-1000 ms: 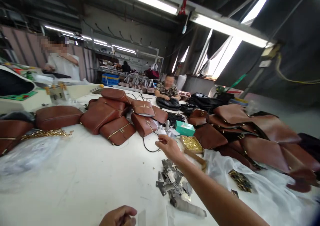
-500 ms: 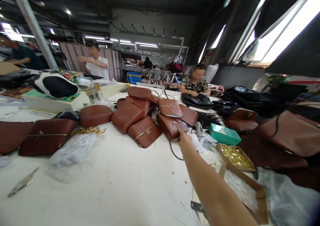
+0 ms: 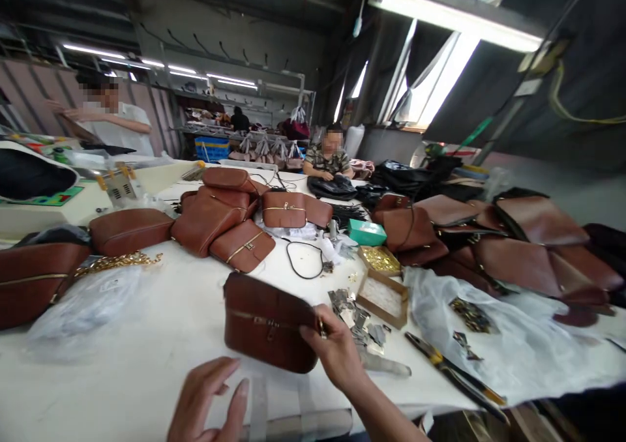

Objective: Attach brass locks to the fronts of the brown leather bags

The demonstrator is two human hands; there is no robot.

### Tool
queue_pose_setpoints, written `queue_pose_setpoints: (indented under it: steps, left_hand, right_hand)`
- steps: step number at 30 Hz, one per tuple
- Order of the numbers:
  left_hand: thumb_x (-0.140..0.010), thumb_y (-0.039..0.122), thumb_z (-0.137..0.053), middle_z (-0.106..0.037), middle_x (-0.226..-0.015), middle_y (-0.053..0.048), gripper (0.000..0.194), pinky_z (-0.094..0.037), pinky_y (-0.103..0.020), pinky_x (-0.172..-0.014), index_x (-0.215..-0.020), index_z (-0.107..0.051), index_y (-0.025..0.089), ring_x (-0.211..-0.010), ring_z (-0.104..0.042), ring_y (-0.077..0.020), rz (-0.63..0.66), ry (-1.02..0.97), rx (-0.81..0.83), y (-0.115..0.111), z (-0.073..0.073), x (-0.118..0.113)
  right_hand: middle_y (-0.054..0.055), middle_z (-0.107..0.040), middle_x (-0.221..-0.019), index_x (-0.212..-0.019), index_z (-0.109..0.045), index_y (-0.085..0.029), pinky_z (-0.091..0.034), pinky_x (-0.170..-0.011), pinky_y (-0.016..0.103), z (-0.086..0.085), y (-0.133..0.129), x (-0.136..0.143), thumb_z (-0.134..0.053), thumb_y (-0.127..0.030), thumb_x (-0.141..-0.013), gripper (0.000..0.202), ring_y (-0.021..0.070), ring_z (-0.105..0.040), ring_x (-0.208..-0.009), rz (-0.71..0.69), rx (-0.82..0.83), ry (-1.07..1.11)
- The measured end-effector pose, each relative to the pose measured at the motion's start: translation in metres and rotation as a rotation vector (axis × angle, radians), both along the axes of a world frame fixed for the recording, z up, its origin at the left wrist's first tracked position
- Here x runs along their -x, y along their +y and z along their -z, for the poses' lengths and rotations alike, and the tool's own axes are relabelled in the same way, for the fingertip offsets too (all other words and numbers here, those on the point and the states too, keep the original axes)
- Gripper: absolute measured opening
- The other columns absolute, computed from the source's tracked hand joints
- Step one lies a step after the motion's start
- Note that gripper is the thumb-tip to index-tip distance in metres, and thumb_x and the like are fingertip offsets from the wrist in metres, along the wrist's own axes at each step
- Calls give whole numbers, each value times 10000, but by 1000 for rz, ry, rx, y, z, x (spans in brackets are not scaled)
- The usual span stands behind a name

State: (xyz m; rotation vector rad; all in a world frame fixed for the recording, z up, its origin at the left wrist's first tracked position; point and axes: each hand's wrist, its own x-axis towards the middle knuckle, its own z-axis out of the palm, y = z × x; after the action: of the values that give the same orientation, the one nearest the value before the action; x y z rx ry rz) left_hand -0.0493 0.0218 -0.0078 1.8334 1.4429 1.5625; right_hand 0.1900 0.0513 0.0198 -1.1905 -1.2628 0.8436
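Note:
A brown leather bag [image 3: 264, 330] with a gold zipper across its front hangs above the white table, gripped at its right end by my right hand [image 3: 335, 345]. The thumb presses the front face and the fingers are behind the end. My left hand [image 3: 210, 399] is just below and left of the bag, fingers apart and curved, touching nothing. Beyond the bag lies a pile of similar brown bags [image 3: 210, 219], one with its zipper [image 3: 244, 245] facing up. Another zippered bag [image 3: 284, 210] stands at the pile's right.
Pliers [image 3: 454, 373], loose metal pieces [image 3: 359, 321], a cardboard box [image 3: 384, 298], a tray of gold parts [image 3: 379, 259] and a green box [image 3: 366, 232] are to the right. More brown bags [image 3: 518, 263] are stacked far right. A person [image 3: 328, 155] sits across the table; another [image 3: 115, 126] stands left.
My right hand has drawn the zippered bag from the pile toward me and lifted it. My left hand has come into view. The view has shifted right.

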Motion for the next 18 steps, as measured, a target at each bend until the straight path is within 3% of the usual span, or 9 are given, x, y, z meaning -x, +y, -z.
queue_pose_setpoints:
  steps: [2, 4, 8, 12, 15, 18]
  left_hand:
    - [-864, 327, -779, -664, -1338, -150, 497, -472, -517, -1108, -1333, -658, 217, -1227, -630, -338, -138, 240, -218, 8, -15, 16]
    - [-863, 311, -787, -576, -1485, -189, 677, -391, -593, -1187, -1486, -542, 205, -1375, -539, -393, -130, 417, -325, 20, -25, 26]
    - [-913, 267, -739, -531, -1558, -159, 803, -423, -577, -1196, -1621, -362, 235, -1412, -528, -372, 42, 626, -359, 37, -31, 30]
    - [-918, 216, -733, -493, -1587, -158, 793, -497, -539, -1147, -1620, -367, 254, -1372, -569, -356, 82, 682, -403, 41, -37, 24]
    - [-915, 170, -733, -523, -1552, -163, 792, -529, -503, -1123, -1616, -376, 258, -1330, -604, -332, 101, 705, -437, 42, -40, 16]
    - [-891, 133, -755, -524, -1534, -186, 826, -544, -503, -1101, -1616, -377, 253, -1319, -609, -343, 81, 751, -492, 43, -38, 9]
  right_hand:
    - [25, -683, -846, -877, -775, -230, -486, -798, 327, 12, -25, 1, -737, -297, -912, 84, 197, -619, -840, -53, -75, -102]
    - [49, -712, -918, -956, -792, -250, -502, -836, 346, 22, -39, -1, -712, -275, -940, 86, 210, -647, -902, -94, -101, -139]
    - [57, -714, -1053, -1175, -755, -300, -515, -917, 390, 30, -47, -12, -682, -165, -910, 306, 224, -656, -995, -97, -90, -225]
    - [68, -705, -1190, -1367, -649, -306, -527, -941, 411, 25, -52, -38, -756, -134, -802, 600, 245, -660, -1059, -51, 8, -327]
    - [62, -721, -1136, -1252, -713, -277, -535, -924, 398, 16, -54, -68, -748, -211, -848, 412, 240, -674, -1008, -13, 69, -416]
    - [49, -741, -1070, -1136, -758, -254, -529, -905, 355, 7, -34, -104, -708, -273, -903, 239, 228, -683, -977, 63, 108, -576]
